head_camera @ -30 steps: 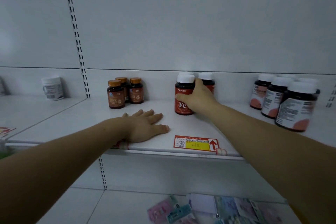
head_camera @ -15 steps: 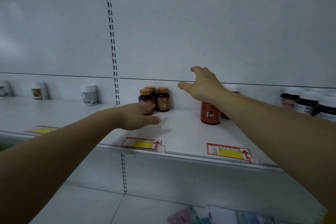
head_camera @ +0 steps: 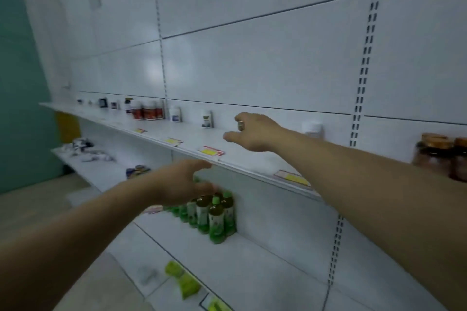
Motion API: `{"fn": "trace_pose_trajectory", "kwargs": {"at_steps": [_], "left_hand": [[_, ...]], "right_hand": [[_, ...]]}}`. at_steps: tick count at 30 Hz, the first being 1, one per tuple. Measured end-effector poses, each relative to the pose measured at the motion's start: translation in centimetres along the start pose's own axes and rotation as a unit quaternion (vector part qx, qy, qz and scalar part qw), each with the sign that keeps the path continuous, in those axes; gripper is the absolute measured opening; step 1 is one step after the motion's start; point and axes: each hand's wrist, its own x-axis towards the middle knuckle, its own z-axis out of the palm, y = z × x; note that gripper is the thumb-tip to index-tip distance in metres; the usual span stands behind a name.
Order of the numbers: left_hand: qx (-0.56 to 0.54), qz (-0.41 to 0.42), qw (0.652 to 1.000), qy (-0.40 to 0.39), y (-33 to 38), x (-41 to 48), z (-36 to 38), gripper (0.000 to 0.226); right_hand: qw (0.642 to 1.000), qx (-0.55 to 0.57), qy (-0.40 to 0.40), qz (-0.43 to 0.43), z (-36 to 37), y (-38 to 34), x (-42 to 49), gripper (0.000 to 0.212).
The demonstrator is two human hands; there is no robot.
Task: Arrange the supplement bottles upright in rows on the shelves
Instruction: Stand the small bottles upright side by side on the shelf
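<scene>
1. We're looking along a smooth, matte white upper shelf (head_camera: 242, 156) with a thin front lip. Flat red-and-yellow price tags (head_camera: 211, 151) sit on that edge, and a slotted upright (head_camera: 364, 58) runs up the plain white back panel.
2. The bottles are all upright cylinders. There's a small white bottle (head_camera: 206, 118) at the back wall, a cluster of red-labelled bottles (head_camera: 147, 110) with white caps farther left, and amber bottles (head_camera: 439, 156) with gold caps at the far right, which are blurred.
3. Down on the lower shelf (head_camera: 252, 260) is a tight group of glossy green bottles (head_camera: 214, 217) with rounded caps.
4. The right hand (head_camera: 255, 131) hovers over the upper shelf, just right of the white bottle and not touching it. A pale bottle (head_camera: 312, 129) peeks out behind its forearm.
5. That hand's fingers are loosely curled with the thumb stretched out, and it's holding nothing. There's a ring on one finger.
6. The left hand (head_camera: 182, 182) is below the shelf lip and in front of the green bottles. Its fingers are spread and relaxed, and it grips nothing. I can't tell whether it's touching the caps.
</scene>
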Motion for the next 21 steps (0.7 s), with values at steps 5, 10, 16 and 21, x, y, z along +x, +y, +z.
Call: {"fn": "trace_pose_trajectory", "kwargs": {"at_steps": [5,10,16,21], "left_hand": [[0.006,-0.077,0.996,0.041,-12.0,-3.1,-2.6,0.062],[0.008,-0.16,0.986,0.045,-22.4,-3.2,-2.2,0.066],[0.019,-0.22,0.974,0.053,-34.9,1.4,-1.7,0.064],[0.007,-0.253,0.966,0.044,-45.3,8.7,-3.6,0.062]], "right_hand": [[0.994,0.025,-0.047,-0.096,7.7,-12.0,7.2,0.076],[0.981,0.044,-0.096,-0.16,16.5,-20.6,13.6,0.074],[0.968,0.035,-0.127,-0.215,26.6,-26.4,23.6,0.072],[0.963,0.03,-0.161,-0.214,33.4,-29.6,35.1,0.074]]}}
